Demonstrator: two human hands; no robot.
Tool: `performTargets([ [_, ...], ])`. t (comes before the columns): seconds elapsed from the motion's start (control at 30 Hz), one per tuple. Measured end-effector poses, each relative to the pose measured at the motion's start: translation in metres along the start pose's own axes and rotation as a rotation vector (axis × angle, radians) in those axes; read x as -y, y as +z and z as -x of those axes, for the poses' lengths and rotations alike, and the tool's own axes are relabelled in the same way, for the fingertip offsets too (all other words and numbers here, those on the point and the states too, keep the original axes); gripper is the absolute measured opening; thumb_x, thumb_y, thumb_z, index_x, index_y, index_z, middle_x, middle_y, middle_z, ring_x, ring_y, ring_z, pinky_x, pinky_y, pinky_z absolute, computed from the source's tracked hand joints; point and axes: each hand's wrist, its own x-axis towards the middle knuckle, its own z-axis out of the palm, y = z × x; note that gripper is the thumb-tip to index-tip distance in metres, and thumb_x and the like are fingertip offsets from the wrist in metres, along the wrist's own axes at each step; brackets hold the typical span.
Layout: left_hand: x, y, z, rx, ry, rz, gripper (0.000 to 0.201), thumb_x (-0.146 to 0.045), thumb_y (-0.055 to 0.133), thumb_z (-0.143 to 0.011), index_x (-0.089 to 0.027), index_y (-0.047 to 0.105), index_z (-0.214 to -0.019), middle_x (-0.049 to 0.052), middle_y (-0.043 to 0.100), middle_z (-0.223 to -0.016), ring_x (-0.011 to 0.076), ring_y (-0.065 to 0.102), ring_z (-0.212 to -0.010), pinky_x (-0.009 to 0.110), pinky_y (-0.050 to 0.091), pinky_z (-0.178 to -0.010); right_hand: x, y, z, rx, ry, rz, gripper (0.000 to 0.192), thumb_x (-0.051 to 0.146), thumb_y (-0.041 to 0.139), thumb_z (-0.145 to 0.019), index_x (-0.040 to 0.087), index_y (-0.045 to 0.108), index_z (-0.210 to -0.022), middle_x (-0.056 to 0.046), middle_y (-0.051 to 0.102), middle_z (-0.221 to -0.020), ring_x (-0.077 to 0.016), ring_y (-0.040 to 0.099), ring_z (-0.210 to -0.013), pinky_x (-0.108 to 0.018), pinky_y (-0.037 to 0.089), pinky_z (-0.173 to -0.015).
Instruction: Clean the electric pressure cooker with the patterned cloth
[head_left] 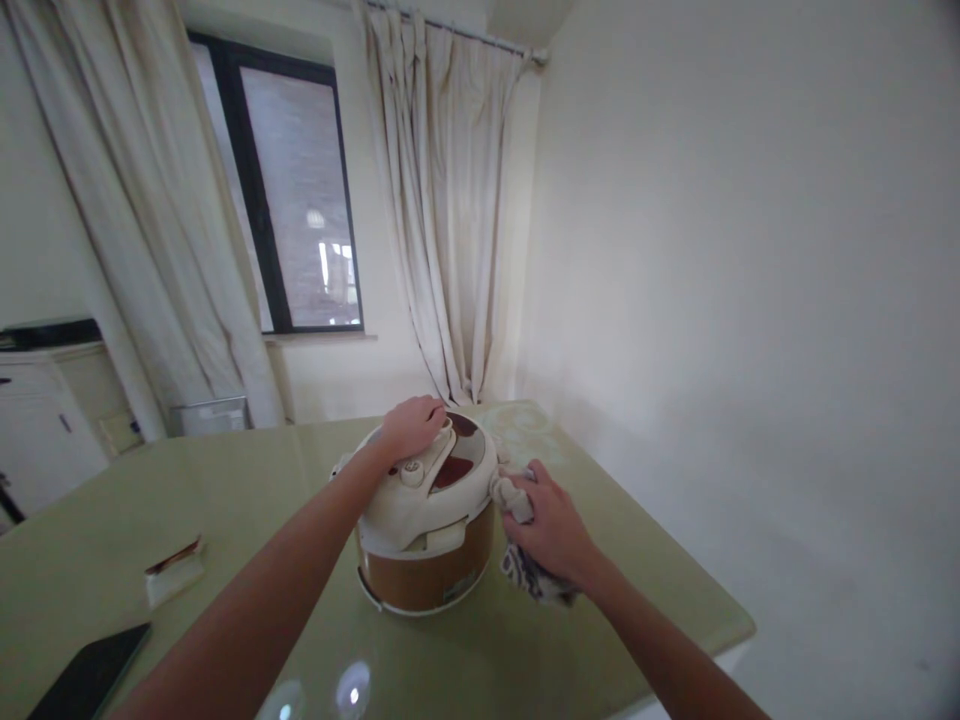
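An electric pressure cooker point(427, 585) with a white lid and a brown body stands upright on the green-topped table point(315, 600). My left hand point(412, 425) lies over the lid, its fingers curled round the handle on top. At the cooker's right side, my right hand point(551, 520) grips a bunched cloth point(536, 575), pale with a dark pattern. Part of the cloth presses against the rim of the lid. The cloth's upper folds show between my thumb and fingers.
A dark phone point(90, 675) lies at the table's near left, with a small white-and-brown packet point(174, 570) beyond it. The wall point(712, 350) runs along the table's right side. Behind are a window point(300, 200), curtains point(450, 200) and a white cabinet point(45, 420).
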Motion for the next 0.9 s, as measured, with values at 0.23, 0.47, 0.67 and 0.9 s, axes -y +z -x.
performTargets([
  [0.23,0.01,-0.011,0.006,0.091,0.142,0.109,0.04,-0.034,0.032,-0.102,-0.022,0.069,-0.094,0.006,0.075,-0.104,0.0208,0.066,-0.1,0.034,0.048,-0.091,0.04,0.003,-0.02,-0.12,-0.096,0.027,0.06,0.039,0.07,-0.084,0.033,0.063,-0.144,-0.01,0.054,-0.134,-0.0291,0.062,-0.116,-0.039,0.052,-0.098],
  [0.47,0.02,-0.015,0.002,0.187,0.075,0.354,0.033,-0.041,0.043,-0.095,-0.021,0.07,-0.098,0.005,0.076,-0.106,0.0215,0.068,-0.103,0.035,0.052,-0.098,0.042,-0.042,-0.133,0.129,-0.076,0.3,0.035,0.044,0.061,-0.092,0.02,0.076,-0.112,-0.014,0.065,-0.121,-0.0288,0.065,-0.106,-0.035,0.05,-0.088],
  [0.67,0.019,-0.014,0.004,0.148,0.085,0.454,0.041,-0.041,0.043,-0.094,-0.019,0.07,-0.117,0.008,0.075,-0.124,0.0227,0.066,-0.116,0.038,0.049,-0.109,0.038,0.013,-0.04,-0.115,-0.347,0.122,0.051,0.046,0.069,-0.084,0.037,0.071,-0.134,-0.011,0.055,-0.138,-0.0346,0.053,-0.127,-0.048,0.044,-0.109],
  [0.9,-0.003,-0.03,0.044,0.096,-0.013,0.15,0.064,-0.051,0.038,-0.101,-0.028,0.041,-0.161,0.01,0.046,-0.163,0.0327,0.044,-0.148,0.056,0.035,-0.122,-0.014,0.152,0.077,-0.098,-0.406,-0.046,0.063,0.05,0.073,-0.076,0.05,0.064,-0.139,-0.009,0.061,-0.137,-0.0431,0.059,-0.126,-0.063,0.046,-0.11],
])
